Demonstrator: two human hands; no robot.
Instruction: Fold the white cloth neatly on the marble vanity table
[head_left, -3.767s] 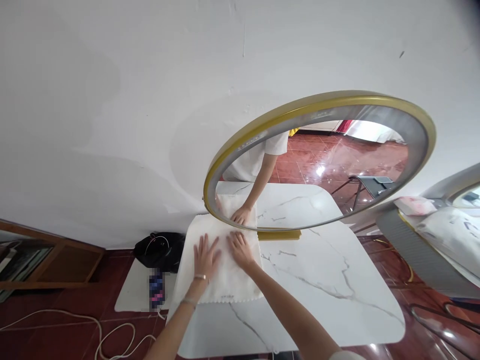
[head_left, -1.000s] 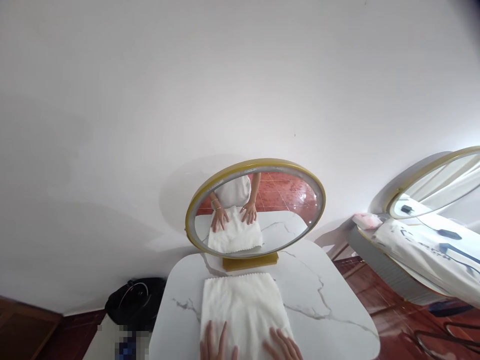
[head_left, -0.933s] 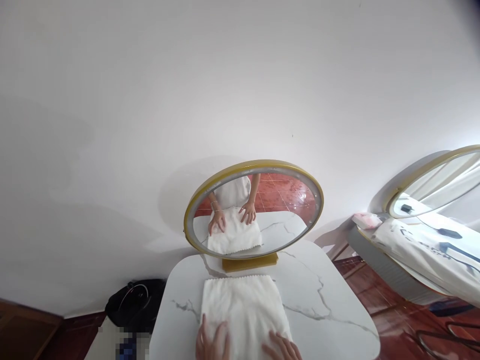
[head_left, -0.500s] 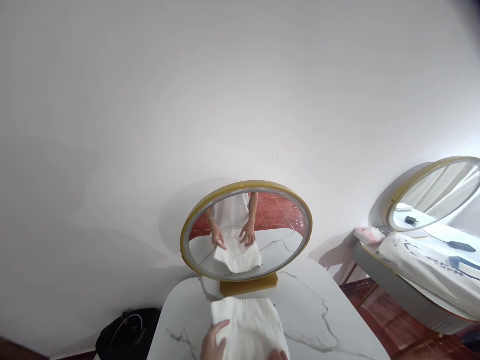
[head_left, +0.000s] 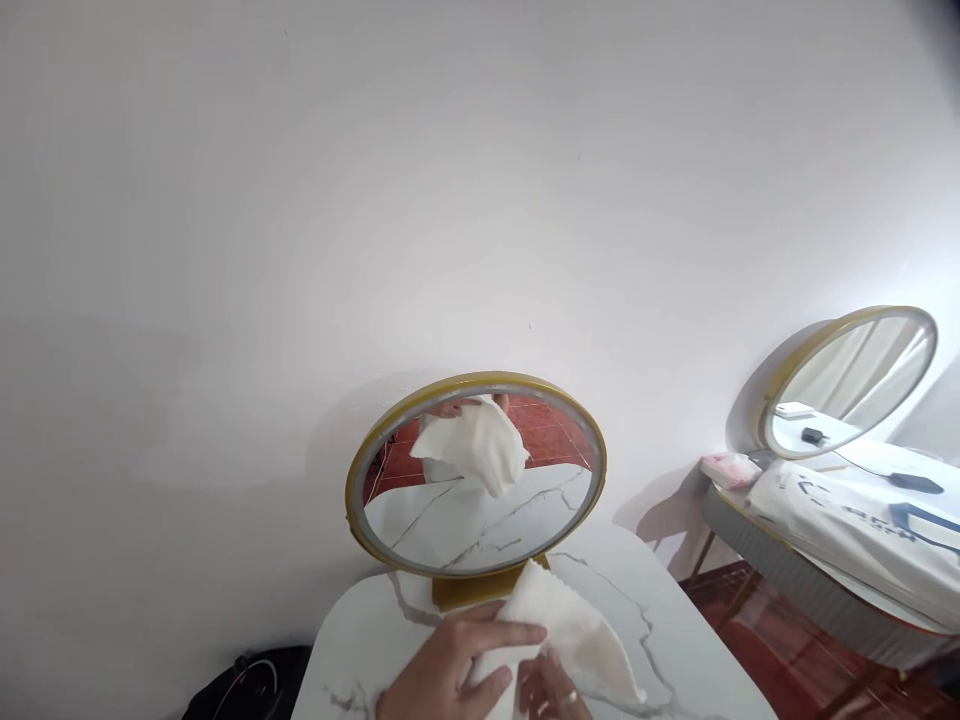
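A white cloth (head_left: 589,645) with a scalloped edge is held up over the near part of the marbled white table (head_left: 360,625). My left hand (head_left: 457,660) grips it from the left, thumb and fingers closed on the fabric. My right hand (head_left: 553,690), with a ring on one finger, pinches the cloth close beside the left hand, partly cut off by the bottom edge. Just beyond both hands stands a round mirror (head_left: 480,480) with a gold rim on a gold base (head_left: 487,585). The raised cloth shows in its reflection.
To the right, a second table (head_left: 817,575) carries another round mirror (head_left: 855,380), a white printed bag (head_left: 847,530), a pink-and-white packet (head_left: 729,470) and a dark flat brush-like item (head_left: 915,484). A black bag (head_left: 247,690) is at lower left. The white wall (head_left: 450,200) rises behind.
The cloth lay spread flat on the table and is now lifted and bunched. Both hands have come closer together and farther into view. The view has shifted slightly.
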